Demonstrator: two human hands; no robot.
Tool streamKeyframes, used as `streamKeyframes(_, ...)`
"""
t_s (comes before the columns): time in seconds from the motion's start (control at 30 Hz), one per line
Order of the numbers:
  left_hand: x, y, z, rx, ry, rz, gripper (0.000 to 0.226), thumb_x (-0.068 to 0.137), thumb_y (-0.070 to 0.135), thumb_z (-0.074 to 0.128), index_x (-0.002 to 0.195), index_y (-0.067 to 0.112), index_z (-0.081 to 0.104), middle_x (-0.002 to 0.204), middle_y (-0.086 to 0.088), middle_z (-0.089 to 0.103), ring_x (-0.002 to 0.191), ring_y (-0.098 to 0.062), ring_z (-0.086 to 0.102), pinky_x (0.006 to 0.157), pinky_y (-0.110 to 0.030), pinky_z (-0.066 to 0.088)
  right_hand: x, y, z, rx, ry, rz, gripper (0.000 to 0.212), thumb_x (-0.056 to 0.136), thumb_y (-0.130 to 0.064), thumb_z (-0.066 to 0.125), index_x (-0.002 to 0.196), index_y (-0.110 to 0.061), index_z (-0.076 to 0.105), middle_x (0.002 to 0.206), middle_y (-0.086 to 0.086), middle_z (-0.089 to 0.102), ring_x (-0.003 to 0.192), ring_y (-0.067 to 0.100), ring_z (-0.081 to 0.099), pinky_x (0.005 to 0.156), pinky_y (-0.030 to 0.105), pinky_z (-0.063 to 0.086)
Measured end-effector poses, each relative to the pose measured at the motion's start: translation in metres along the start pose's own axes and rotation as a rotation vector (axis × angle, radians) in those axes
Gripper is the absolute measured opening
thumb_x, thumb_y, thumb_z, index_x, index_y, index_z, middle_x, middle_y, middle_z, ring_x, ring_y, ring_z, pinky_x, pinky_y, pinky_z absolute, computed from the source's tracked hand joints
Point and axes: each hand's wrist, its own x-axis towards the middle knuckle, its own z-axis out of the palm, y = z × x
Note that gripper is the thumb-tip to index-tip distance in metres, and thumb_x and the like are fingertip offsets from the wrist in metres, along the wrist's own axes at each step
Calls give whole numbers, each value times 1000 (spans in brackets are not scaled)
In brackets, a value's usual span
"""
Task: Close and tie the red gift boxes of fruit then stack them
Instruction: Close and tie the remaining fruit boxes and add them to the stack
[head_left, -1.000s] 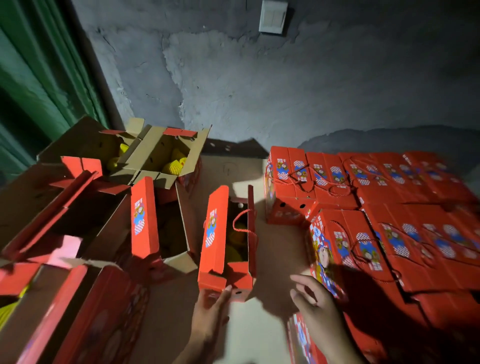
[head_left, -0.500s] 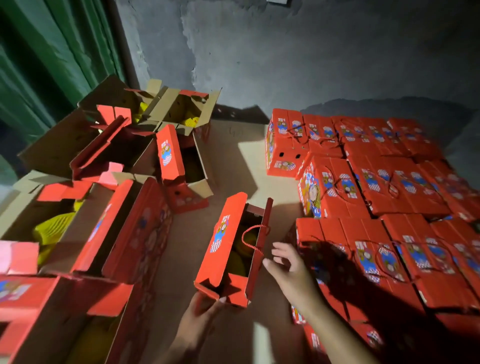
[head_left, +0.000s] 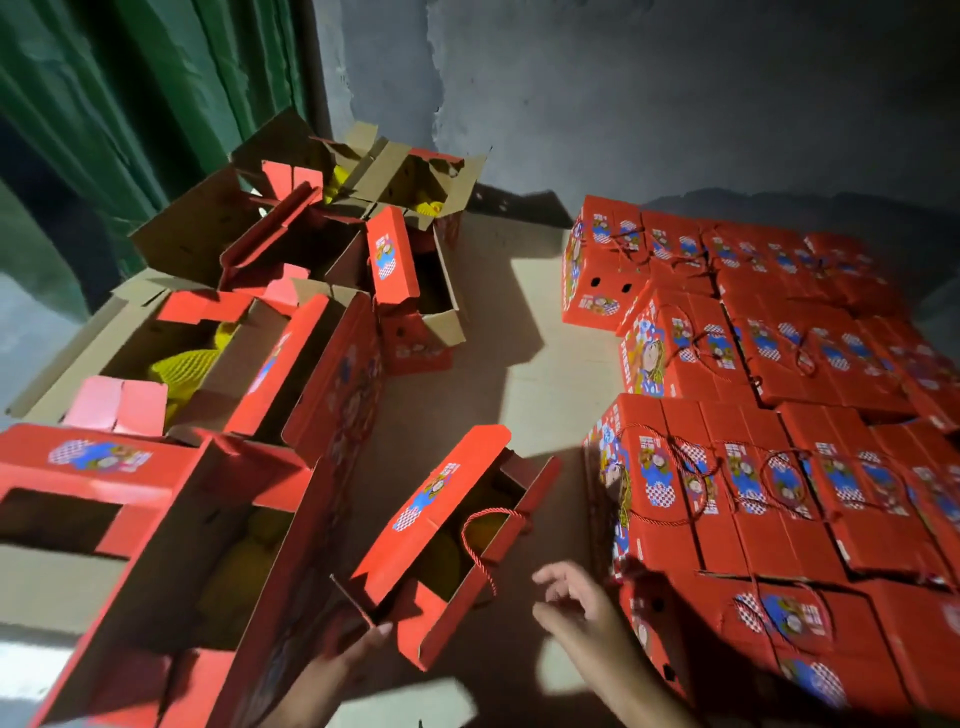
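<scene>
An open red gift box (head_left: 431, 525) stands in the middle of the floor, both long flaps raised, yellow fruit visible inside. A red cord handle (head_left: 480, 540) loops from its right flap. My left hand (head_left: 343, 670) holds the box's near end at the bottom corner. My right hand (head_left: 582, 605) hovers just right of the box, fingers loosely spread, holding nothing. To the right lie stacked closed red boxes (head_left: 753, 488) with their cords tied.
Several open boxes (head_left: 234, 364) with yellow foam-netted fruit crowd the left side and back left. Brown cardboard (head_left: 524, 332) covers the floor between the groups. A green curtain (head_left: 130, 104) hangs at the back left beside a grey wall.
The view has swung down and left. The box has come nearer and tilted. My right hand has dropped from beside the cord handle to lower right of the box.
</scene>
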Motion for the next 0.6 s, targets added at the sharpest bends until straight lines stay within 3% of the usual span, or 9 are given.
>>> streamKeyframes(0.07,-3,-5,-3,-29,82,-86,45,88,15,77,130,11,64,134,-11,63,126,-30,55,103,-45,45,-7,-10,14,8,-79,-36,22,79,-32,84,96,-24,72,81,-7,62,76,2,58,76,18,46)
streamKeyframes(0.13,-5,-6,0,-40,69,-70,34,80,24,81,113,22,74,114,2,75,110,-20,64,87,-32,52,-10,-23,32,-47,-116,-71,34,73,-52,81,86,-22,72,76,-8,64,73,2,58,74,25,47)
streamKeyframes(0.2,-11,-5,-2,-28,8,-46,23,69,39,84,92,39,79,91,21,77,96,-7,69,76,-29,56,-11,-36,48,-93,-120,-147,36,79,-48,76,71,-16,62,63,-6,53,64,5,48,65,31,41)
streamKeyframes(0.3,-17,-6,-6,-54,-18,-83,27,60,55,83,86,55,76,92,28,74,95,-2,65,85,-35,55,-20,-41,56,-81,-158,-194,38,85,-39,73,66,-13,52,61,-7,43,63,5,41,63,31,35)
streamKeyframes(0.4,-15,-11,-7,-45,-40,-115,14,84,45,76,97,42,73,117,12,69,114,-17,60,104,-47,51,-34,-30,44,-32,-233,-176,36,88,-37,73,62,-15,60,70,-3,55,70,10,57,74,37,46)
streamKeyframes(0.5,-13,-12,-4,-107,-5,-123,9,98,31,65,105,30,69,126,-1,65,121,-22,57,102,-45,49,-58,-13,28,-64,-246,-135,44,91,-46,71,58,-19,62,75,7,61,74,22,63,80,43,47)
streamKeyframes(0.6,-10,-12,-2,-173,13,-128,26,100,27,63,122,13,66,129,-9,63,120,-23,56,104,-42,45,-78,-2,12,-29,-173,-42,63,76,-76,70,69,-14,72,69,15,70,61,28,64,66,43,49)
